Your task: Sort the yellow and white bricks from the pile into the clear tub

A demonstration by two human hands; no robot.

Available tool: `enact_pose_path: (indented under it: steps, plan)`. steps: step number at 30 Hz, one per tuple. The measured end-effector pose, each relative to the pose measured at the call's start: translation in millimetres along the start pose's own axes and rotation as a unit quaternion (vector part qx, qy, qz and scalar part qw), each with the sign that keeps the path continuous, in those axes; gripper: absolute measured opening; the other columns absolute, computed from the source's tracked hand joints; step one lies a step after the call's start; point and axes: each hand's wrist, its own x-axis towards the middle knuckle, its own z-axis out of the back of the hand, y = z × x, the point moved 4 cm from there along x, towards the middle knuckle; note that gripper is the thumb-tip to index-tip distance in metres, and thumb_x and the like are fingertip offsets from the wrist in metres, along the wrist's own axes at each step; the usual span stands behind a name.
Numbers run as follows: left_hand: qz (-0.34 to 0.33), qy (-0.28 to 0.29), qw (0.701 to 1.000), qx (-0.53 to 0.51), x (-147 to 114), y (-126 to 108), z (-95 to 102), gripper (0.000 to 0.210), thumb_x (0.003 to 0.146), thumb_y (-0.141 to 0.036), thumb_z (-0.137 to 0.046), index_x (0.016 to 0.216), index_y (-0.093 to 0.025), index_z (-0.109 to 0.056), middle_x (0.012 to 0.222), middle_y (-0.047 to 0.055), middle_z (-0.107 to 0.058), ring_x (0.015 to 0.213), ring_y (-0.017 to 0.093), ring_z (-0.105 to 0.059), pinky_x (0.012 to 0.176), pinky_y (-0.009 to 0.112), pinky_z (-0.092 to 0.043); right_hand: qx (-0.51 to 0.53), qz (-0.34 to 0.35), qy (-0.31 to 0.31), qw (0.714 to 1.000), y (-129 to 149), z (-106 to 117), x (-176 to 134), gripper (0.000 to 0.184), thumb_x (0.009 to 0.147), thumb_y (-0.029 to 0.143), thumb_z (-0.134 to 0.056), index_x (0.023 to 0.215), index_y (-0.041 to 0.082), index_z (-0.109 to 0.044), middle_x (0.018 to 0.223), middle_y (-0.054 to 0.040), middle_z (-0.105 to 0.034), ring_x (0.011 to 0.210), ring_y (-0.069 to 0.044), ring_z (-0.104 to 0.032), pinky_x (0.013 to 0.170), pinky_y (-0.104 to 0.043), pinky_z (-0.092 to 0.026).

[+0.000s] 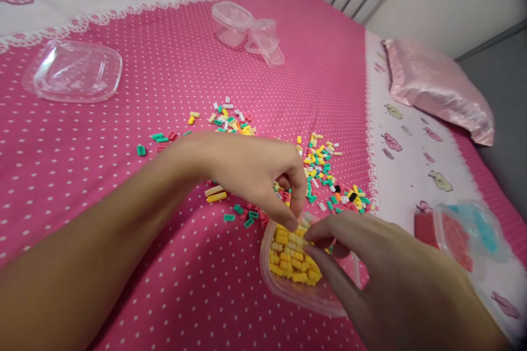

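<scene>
A clear plastic container (302,303) sits on the pink bedspread in front of me, with yellow toy building bricks (290,260) heaped in its left side. My left hand (263,170) reaches over the container's far edge, thumb and fingertips drawn together just above the bricks. From the right, my right hand (366,255) comes over the container with thumb and index finger pinched close to the yellow bricks. Anything between either hand's fingertips is too small or hidden to make out. Loose bricks (319,162) in green, yellow, white and red lie scattered beyond both hands.
A clear lid (78,72) lies at the upper left of the polka-dot bedspread (164,263). More clear containers (234,24) stand farther back. At right are a container of red pieces (455,238), one with blue pieces (488,227), and a pink pillow (440,85).
</scene>
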Motion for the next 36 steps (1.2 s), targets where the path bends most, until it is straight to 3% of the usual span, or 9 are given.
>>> enact_pose_path:
  steps: [6,12,17,23,27,36]
  plan:
    - [0.012,-0.036,0.999,0.039,-5,13,10.1,0.014,0.085,-0.025,-0.070,0.095,-0.022,-0.080,0.081,-0.001,-0.076,0.069,0.011,-0.063,0.061,0.020,-0.041,0.041,0.025,0.045,0.998,8,-15,-1,0.018,0.077,0.009,-0.060,0.078,0.027,-0.064,0.065,0.0045,-0.070,0.047,-0.015,-0.061,0.044,-0.026,-0.033]
    - [0.024,-0.044,0.997,0.054,-3,16,9.1,0.015,0.084,-0.022,-0.068,0.094,-0.022,-0.079,0.083,-0.002,-0.076,0.071,0.011,-0.062,0.060,0.020,-0.040,0.028,0.013,0.050,0.998,16,-22,4,0.020,0.076,0.006,-0.058,0.077,0.026,-0.061,0.064,0.0043,-0.069,0.042,-0.013,-0.054,0.040,-0.025,-0.027]
    - [0.011,-0.052,0.998,0.045,-4,14,10.0,0.015,0.083,-0.019,-0.070,0.094,-0.022,-0.079,0.085,-0.002,-0.076,0.074,0.011,-0.063,0.063,0.020,-0.040,0.029,0.008,0.075,0.997,16,-26,2,0.022,0.078,0.006,-0.056,0.081,0.026,-0.064,0.072,0.0024,-0.072,0.046,-0.014,-0.057,0.042,-0.025,-0.030]
    - [-0.006,-0.083,0.996,0.041,-5,7,13.0,0.013,0.084,-0.018,-0.068,0.093,-0.020,-0.077,0.080,-0.002,-0.071,0.070,0.010,-0.059,0.061,0.021,-0.040,0.021,0.013,0.057,0.998,16,-29,3,0.024,0.077,0.006,-0.055,0.088,0.025,-0.066,0.073,0.0008,-0.071,0.055,-0.016,-0.062,0.048,-0.026,-0.034]
    - [-0.002,-0.087,0.995,0.052,-4,6,13.6,0.013,0.082,-0.015,-0.068,0.091,-0.019,-0.077,0.075,-0.003,-0.068,0.066,0.010,-0.056,0.060,0.020,-0.040,0.023,0.009,0.053,0.998,17,-30,3,0.024,0.076,0.006,-0.054,0.086,0.025,-0.065,0.072,0.0008,-0.071,0.051,-0.016,-0.059,0.046,-0.027,-0.031]
    - [0.027,-0.078,0.994,0.071,-4,12,12.8,0.016,0.081,-0.016,-0.065,0.092,-0.018,-0.077,0.073,-0.002,-0.067,0.062,0.010,-0.054,0.056,0.023,-0.036,0.023,0.010,0.069,0.997,13,-30,-1,0.022,0.077,0.006,-0.058,0.086,0.026,-0.065,0.076,0.0014,-0.072,0.059,-0.019,-0.066,0.049,-0.027,-0.037]
